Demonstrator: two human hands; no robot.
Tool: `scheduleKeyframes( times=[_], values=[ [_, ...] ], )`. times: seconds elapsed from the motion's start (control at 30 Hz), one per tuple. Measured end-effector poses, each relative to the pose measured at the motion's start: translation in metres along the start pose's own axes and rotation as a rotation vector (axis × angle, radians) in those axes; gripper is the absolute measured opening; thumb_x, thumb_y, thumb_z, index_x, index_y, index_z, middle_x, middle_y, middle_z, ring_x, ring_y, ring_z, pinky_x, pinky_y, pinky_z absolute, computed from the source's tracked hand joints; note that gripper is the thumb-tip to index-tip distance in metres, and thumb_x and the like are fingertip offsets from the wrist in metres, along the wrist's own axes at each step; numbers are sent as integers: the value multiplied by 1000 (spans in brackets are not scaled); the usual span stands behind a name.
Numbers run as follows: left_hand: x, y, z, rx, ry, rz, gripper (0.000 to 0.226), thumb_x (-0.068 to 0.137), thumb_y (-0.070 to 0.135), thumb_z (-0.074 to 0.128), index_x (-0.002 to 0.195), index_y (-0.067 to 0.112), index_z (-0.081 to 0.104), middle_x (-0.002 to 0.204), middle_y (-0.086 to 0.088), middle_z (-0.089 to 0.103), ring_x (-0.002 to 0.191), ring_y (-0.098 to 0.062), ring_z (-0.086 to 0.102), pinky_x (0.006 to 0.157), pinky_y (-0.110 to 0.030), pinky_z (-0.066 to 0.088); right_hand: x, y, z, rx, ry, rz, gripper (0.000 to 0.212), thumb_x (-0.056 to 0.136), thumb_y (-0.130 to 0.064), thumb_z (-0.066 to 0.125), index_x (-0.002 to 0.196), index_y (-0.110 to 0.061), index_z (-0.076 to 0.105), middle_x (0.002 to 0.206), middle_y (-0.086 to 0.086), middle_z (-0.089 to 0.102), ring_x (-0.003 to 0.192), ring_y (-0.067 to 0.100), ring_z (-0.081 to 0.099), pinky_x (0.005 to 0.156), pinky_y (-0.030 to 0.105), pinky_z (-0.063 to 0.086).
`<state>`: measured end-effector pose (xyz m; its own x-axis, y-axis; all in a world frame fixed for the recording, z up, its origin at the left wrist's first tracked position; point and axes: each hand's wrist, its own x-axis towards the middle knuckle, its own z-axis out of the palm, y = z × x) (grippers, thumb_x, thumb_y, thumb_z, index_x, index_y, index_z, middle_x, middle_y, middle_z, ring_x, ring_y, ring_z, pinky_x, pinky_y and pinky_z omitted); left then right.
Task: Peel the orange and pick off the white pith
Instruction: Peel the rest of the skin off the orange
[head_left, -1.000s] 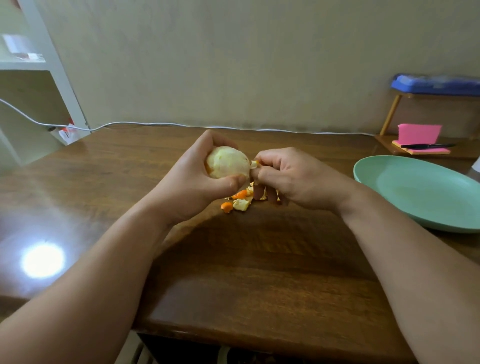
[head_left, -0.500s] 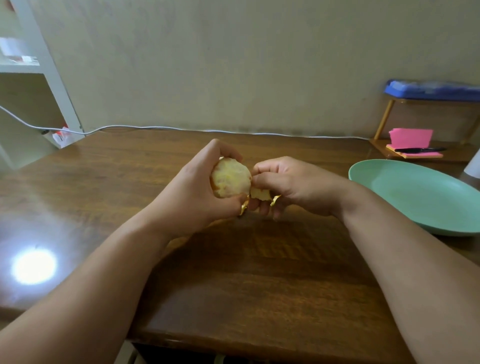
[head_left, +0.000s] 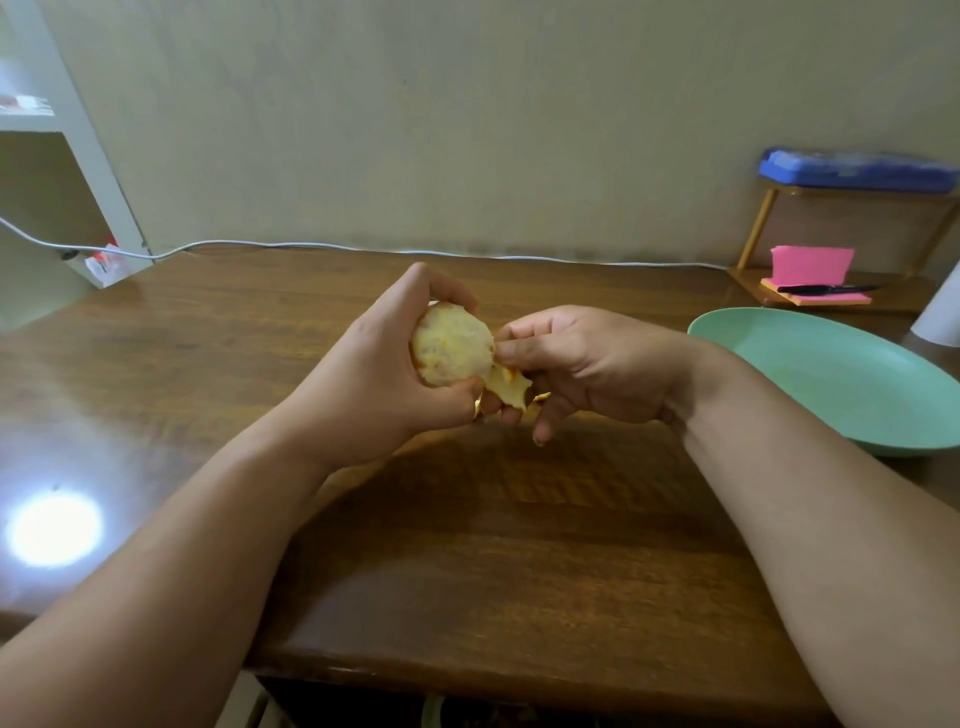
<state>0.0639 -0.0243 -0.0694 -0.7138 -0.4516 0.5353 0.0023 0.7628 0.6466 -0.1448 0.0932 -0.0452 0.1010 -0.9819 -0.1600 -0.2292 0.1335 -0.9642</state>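
Fingers (head_left: 439, 283): pale round orange (head_left: 452, 345) gripped by left hand (head_left: 374, 382) | yellow peel flap (head_left: 509, 387) pinched by right hand (head_left: 597, 364) | risk: flesh torn if yanked

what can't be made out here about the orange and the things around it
Head view only.
- far side of the orange: hidden by the left hand gripping it, so leftover peel there cannot be told.
- root of the peel flap: covered by the right hand holding it.
- green plate: cut off by the right edge.
- black item on the pink pads: too small to identify.
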Motion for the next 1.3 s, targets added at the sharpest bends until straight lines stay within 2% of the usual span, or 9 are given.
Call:
scheduleKeyframes(
  times=[0.2,0.4,0.53,0.67,0.73,0.93,1.1,1.2,1.3],
  values=[
    [-2,1,2,28,30,14,58,68,29,83,121,29,58,108,13,63,92,-10,62,72,-23,53,10,3,14,-114,190,-67,21,109,-13,51,108,1,67,78,10,69,63,16,62,56,27,49],
    [0,3,3,-12,58,10,57,70,23,84,121,25,59,110,6,65,91,-18,66,72,-40,60,15,6,18,-223,298,-156,24,99,-22,56,88,-3,66,67,5,64,56,14,55,51,30,40],
    [3,5,0,-134,104,-15,54,73,19,83,121,18,60,112,-1,68,95,-21,68,71,-28,59,13,4,14,-171,278,-232,35,110,-15,51,99,18,59,67,4,61,53,11,51,47,22,39],
    [4,3,-4,-186,121,-24,51,76,18,81,122,17,59,114,-6,69,97,-25,69,72,-26,58,9,1,10,-93,159,-225,30,114,-24,49,94,-6,62,76,5,63,63,14,55,52,22,43],
    [4,1,-2,-175,112,-22,52,75,18,82,122,18,59,113,-3,69,96,-25,69,72,-25,58,5,-1,8,-124,128,-183,29,114,-30,50,101,-7,62,81,5,66,68,15,58,56,25,45],
    [5,-2,2,-89,58,-67,59,76,30,94,124,25,60,104,11,67,85,-3,66,70,-17,54,-4,-11,11,-573,210,-66,32,116,-30,44,108,-8,66,86,5,71,74,17,60,63,38,53],
    [19,-7,-1,6,15,-207,77,70,67,88,134,41,54,116,16,69,97,-4,71,85,-28,58,8,-4,16,-889,457,-96,29,108,-25,46,84,-12,55,77,2,63,69,23,54,63,42,43],
    [28,-6,-3,101,-47,-219,58,76,51,91,124,40,62,109,14,70,91,-4,69,79,-26,57,11,0,17,-936,524,-145,29,107,-25,47,80,-16,50,74,1,59,68,24,53,61,43,39],
    [26,-9,1,2,8,-163,52,80,32,93,123,36,64,109,11,70,91,-6,69,73,-20,56,10,1,15,-909,549,-227,30,106,-23,49,77,-16,47,68,-1,55,64,24,49,58,43,35]
  ],
)
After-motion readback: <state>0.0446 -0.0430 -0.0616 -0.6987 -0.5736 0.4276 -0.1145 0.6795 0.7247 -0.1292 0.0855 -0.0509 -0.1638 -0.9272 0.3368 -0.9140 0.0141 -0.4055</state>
